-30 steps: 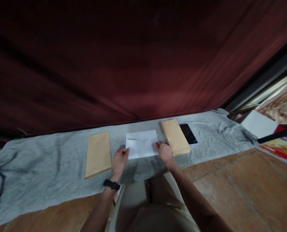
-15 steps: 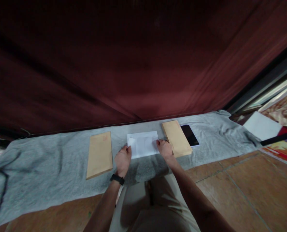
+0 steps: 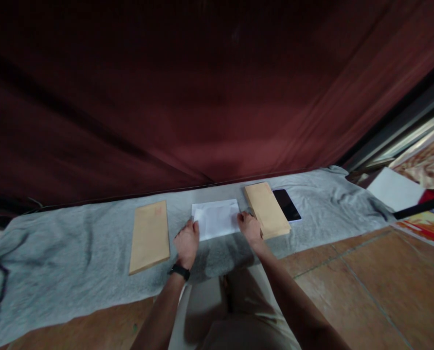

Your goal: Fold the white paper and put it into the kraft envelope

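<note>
White paper, seemingly more than one sheet, lies flat on a grey cloth in front of me. At its left edge my left hand is closed, thumb on top, pinching the paper. My right hand pinches the right edge the same way, fingers curled. Left of the paper lies a brown envelope, or a thin stack of them. A thicker stack of brown envelopes sits just right of my right hand, touching or nearly touching it.
A dark-screened phone or tablet lies partly beside the right stack. Behind the cloth rises a dark red surface. Tiled floor runs along the near side. At far right are a white sheet and a colourful printed sheet.
The top sheet's upper edge has slid slightly toward me, showing more of the white sheet behind it. Both hands keep their places at the paper's sides. The view has shifted slightly.
</note>
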Tool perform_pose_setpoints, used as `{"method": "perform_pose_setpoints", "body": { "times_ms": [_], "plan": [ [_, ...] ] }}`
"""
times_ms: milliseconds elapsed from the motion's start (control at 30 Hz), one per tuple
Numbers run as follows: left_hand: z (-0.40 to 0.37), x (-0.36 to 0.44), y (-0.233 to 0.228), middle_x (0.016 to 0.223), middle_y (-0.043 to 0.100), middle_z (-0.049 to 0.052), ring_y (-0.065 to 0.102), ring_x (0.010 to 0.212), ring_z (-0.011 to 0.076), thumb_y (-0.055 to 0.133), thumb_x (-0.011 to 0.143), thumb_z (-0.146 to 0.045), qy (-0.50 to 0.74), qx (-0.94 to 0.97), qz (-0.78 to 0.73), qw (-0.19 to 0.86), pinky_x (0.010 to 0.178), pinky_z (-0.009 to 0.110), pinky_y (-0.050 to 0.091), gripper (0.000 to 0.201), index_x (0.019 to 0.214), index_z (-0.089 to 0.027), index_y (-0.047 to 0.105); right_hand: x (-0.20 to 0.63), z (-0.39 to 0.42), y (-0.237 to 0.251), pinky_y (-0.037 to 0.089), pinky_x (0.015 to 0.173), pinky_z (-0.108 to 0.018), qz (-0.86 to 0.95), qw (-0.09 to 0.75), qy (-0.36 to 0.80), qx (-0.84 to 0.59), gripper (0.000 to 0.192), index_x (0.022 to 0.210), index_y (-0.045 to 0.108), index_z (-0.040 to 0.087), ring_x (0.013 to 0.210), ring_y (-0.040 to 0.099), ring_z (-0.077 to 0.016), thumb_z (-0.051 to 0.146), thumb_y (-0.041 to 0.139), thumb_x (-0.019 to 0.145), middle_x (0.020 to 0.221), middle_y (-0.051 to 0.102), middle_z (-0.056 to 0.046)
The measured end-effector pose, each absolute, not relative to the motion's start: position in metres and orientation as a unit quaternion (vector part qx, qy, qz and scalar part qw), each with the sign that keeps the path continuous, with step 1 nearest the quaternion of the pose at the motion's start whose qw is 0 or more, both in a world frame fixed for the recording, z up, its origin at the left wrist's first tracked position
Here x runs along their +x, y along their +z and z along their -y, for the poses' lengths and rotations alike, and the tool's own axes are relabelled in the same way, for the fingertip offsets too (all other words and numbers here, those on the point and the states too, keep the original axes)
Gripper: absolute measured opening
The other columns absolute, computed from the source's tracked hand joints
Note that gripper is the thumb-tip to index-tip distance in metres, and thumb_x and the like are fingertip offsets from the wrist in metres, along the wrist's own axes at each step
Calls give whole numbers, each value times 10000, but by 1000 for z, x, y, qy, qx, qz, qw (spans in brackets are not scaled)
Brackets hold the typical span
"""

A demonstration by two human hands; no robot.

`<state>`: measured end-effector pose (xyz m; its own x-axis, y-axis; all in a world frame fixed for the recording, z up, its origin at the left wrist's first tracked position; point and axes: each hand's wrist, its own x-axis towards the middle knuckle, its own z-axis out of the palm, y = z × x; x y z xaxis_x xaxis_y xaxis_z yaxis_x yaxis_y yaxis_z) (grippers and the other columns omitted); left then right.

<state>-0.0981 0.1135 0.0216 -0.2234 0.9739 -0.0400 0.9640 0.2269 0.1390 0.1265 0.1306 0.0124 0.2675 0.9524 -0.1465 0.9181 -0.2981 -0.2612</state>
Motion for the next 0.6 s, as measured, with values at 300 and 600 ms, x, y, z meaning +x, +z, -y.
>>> {"method": "perform_pose_setpoints", "body": {
  "times_ms": [300, 600],
  "plan": [
    [-127, -99, 31, 947, 781, 157, 754, 877, 281, 381, 1054, -438, 47, 589, -802, 88, 694, 316, 485, 430, 1163, -174, 702, 121, -141, 10, 559, 779, -286, 578, 59, 102, -808, 373, 1082, 737, 117, 899, 784, -251, 360, 455, 1065, 934, 789, -187],
    [-129, -100, 25, 931, 781, 149, 744, 840, 277, 391, 1050, -463, 68, 583, -806, 80, 678, 317, 464, 433, 1160, -186, 705, 120, -142, 5, 557, 747, -278, 576, 46, 72, -813, 375, 1060, 733, 119, 867, 784, -243, 370, 455, 1063, 896, 785, -179]
  ]
}}
